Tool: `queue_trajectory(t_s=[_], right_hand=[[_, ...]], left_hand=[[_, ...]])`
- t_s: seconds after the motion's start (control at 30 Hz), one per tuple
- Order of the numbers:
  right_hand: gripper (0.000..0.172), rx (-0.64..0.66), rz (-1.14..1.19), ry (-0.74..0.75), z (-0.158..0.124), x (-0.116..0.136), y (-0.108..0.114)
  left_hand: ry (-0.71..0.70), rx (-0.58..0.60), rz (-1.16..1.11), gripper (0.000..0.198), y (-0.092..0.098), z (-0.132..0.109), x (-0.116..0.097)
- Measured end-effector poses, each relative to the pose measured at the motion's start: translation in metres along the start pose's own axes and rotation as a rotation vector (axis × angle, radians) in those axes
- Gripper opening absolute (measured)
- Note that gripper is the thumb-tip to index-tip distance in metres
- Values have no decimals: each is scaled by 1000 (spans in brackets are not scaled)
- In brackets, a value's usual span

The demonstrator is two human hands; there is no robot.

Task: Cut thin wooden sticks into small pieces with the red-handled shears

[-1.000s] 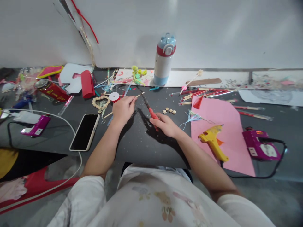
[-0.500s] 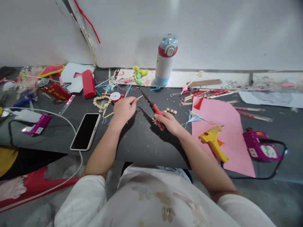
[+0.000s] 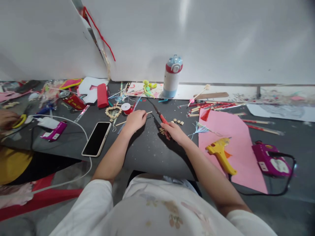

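Observation:
My left hand [image 3: 136,121] pinches a thin wooden stick [image 3: 149,112], whose short end sticks out past the fingertips toward the right. The stick's longer part shows behind the hand. My right hand [image 3: 175,132] is wrapped around the red handles of a pair of scissors [image 3: 161,116], with the dark blades pointing up and left beside the stick's end. I cannot tell whether the blades touch the stick. Several small cut wooden pieces [image 3: 178,122] lie by my right hand. A heart-shaped ring of wooden pieces [image 3: 113,108] and a white-faced spool [image 3: 125,108] lie left of my left hand.
A bottle [image 3: 173,77] stands at the back. On the right, a yellow glue gun [image 3: 221,154] rests on pink paper [image 3: 240,144], near a purple power block [image 3: 270,157]. A phone [image 3: 96,139] and a can [image 3: 73,100] lie left. Another person's hand [image 3: 8,118] is far left.
The view has shifted left and up, bringing another person's hand and yellow-handled tool into sight. My hands keep their holds on the stick and scissors, close together.

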State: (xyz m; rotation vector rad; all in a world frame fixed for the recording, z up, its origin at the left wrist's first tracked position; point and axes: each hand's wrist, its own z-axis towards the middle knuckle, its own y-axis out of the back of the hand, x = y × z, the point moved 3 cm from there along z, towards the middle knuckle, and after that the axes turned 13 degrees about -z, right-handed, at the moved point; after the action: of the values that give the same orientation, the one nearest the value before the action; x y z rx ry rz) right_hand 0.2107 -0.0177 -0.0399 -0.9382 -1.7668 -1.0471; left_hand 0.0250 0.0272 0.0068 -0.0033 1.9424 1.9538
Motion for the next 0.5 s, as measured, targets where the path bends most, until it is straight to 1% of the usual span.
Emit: queue_trajectory(t_s=[0.17, 0.27, 0.37, 0.5], right_hand=[[34, -15, -37, -15, 3, -3, 0], [38, -31, -128, 10, 3, -2, 2], [43, -52, -321, 4, 1, 2, 7], [46, -119, -665, -47, -5, 11, 15]], left_hand=[[-34, 22, 39, 34, 3, 0, -10], [-61, 73, 63, 30, 3, -3, -18], [-108, 122, 74, 30, -1, -8, -24], [-156, 179, 88, 30, -8, -17, -31]])
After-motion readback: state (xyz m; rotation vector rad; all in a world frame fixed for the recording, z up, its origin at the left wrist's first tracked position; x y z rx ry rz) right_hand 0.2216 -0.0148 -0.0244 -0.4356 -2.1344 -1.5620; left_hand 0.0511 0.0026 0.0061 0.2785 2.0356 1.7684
